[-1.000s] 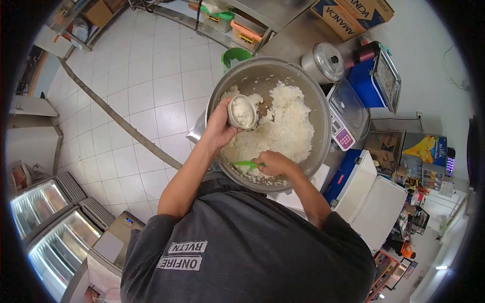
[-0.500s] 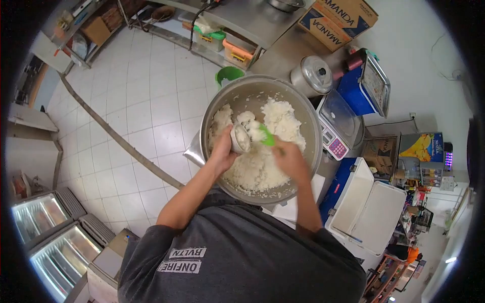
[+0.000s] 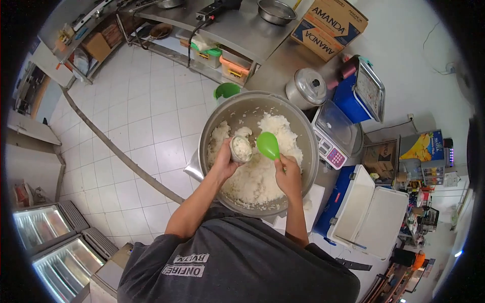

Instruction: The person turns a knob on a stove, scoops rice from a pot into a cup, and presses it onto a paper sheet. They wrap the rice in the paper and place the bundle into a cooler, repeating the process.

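Note:
Below me stands a large metal pot (image 3: 312,171) with white rice (image 3: 255,179) heaped inside. My left hand (image 3: 224,160) is wrapped around a small cup (image 3: 241,149) with rice in it, over the left part of the pot. The handle of a green spoon (image 3: 268,145) is in my closed right hand (image 3: 288,174). The spoon's bowl is just right of the cup, not touching it, with its rounded back facing up.
Right of the pot are a lidded pot (image 3: 307,87), a scale (image 3: 331,136) and a blue container (image 3: 351,98). An open cooler (image 3: 351,204) sits at lower right. Behind are a green bucket (image 3: 227,91) and cardboard box (image 3: 328,30).
The green spoon has risen off the rice and turned, so its bowl shows fully. My right hand has moved lower in view. The whole view has shifted slightly.

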Tool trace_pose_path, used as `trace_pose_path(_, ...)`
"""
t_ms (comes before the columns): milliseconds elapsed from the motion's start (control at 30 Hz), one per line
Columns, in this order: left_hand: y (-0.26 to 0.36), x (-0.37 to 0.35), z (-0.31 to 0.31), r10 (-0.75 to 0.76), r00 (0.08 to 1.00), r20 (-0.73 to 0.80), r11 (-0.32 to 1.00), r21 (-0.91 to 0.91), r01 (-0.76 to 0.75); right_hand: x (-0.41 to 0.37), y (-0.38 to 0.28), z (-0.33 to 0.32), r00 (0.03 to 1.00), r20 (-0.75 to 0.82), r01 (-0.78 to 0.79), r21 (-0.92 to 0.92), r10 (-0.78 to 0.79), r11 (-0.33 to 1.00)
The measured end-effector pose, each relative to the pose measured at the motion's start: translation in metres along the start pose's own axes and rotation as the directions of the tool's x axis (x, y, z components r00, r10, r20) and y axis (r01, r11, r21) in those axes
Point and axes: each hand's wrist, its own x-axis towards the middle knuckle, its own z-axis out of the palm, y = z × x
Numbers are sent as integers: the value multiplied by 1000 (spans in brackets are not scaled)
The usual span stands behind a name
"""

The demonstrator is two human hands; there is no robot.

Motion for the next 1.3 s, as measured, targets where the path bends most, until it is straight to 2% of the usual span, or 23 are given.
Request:
trace_pose_path(67, -4, -1, 7, 50, 996, -74, 998, 48, -47, -10, -12, -1, 998, 69, -17, 74, 12, 997)
trace_pose_path(133, -8, 5, 6, 45, 998, -51, 999, 29, -44, -21, -40, 8, 930, 229, -347, 290, 287, 892)
trace_pose_path(167, -11, 7, 6, 38, 999, -30, 999, 9, -38, -25, -30, 27, 961, 215, -209, 170, 171, 963)
trace_pose_path(267, -15, -1, 12, 128, 987, -97, 988, 95, -119, -31, -36, 55, 953, 255, -172, 13, 163, 985)
trace_pose_path(300, -13, -3, 16, 131, 987, -97, 988, 96, -122, -29, -44, 53, 908, 345, -258, 11, 238, 966)
trace_pose_path(333, -9, -3, 20, 113, 986, -123, 973, 217, -85, -27, -51, 49, 909, 344, -254, 15, 233, 967)
trace_pose_path(367, -8, -5, 21, 93, 984, -154, 942, 333, -37, -28, -56, 47, 887, 382, -254, -71, 261, 965)
trace_pose_path(400, -8, -8, 21, 93, 984, -154, 942, 333, -37, -28, -58, 45, 862, 414, -247, -158, 291, 956)
trace_pose_path(433, -6, -11, 21, 70, 991, -114, 958, 285, -35, -25, -51, 37, 864, 413, -243, -160, 288, 957)
trace_pose_path(500, -10, -13, 18, 44, 996, -75, 971, 237, -25, -19, -30, 13, 919, 395, -31, 50, 8, 998)
trace_pose_path(633, -12, -7, 16, 52, 998, -26, 981, 190, -46, -14, -37, 12, 968, 247, -80, 119, 49, 990)
trace_pose_path(700, -14, -7, 15, 58, 998, 14, 979, 197, -59, -17, -47, 34, 920, 361, -168, 12, 153, 986)
trace_pose_path(800, -5, -13, 11, 94, 994, -56, 931, 358, -68, -20, -58, 47, 894, 425, -133, -60, 146, 989)
trace_pose_path(833, 0, -12, 12, 40, 997, -61, 894, 447, -9, -18, -51, 48, 894, 423, -133, -57, 145, 989)
trace_pose_path(900, 8, -21, 16, -9, 997, -75, 851, 523, 47, -8, -22, 36, 800, 600, -15, 34, -9, 999)
trace_pose_path(967, 19, -33, 22, 22, 999, 41, 938, 344, -35, -2, -14, 2, 927, 364, -11, 267, -91, 964)
trace_pose_path(1000, 25, -37, 22, 28, 999, 43, 936, 351, -41, -2, -15, -10, 929, 358, -6, 273, -96, 962)
trace_pose_path(1067, 33, -45, 19, 96, 989, 114, 985, 130, -111, -5, -20, -26, 906, 385, -171, -44, 175, 984)
trace_pose_path(1100, 38, -49, 16, 115, 979, 170, 993, 20, -120, -9, -17, -21, 910, 379, -167, -41, 170, 985)
trace_pose_path(1167, 38, -68, 20, 118, 974, 192, 993, -22, -116, -29, -7, -5, 854, 468, -80, -312, 227, 947)
trace_pose_path(1200, 38, -81, 27, 119, 970, 211, 992, -68, -107, -36, -12, -1, 856, 460, -94, -311, 237, 946)
trace_pose_path(1267, 24, -99, 38, 86, 966, 242, 995, -76, -70, -53, -24, 7, 988, 142, 21, 248, -58, 968)
trace_pose_path(1300, 11, -104, 42, 64, 961, 269, 995, -95, -40, -61, -35, 7, 993, 114, -13, 238, -14, 971)
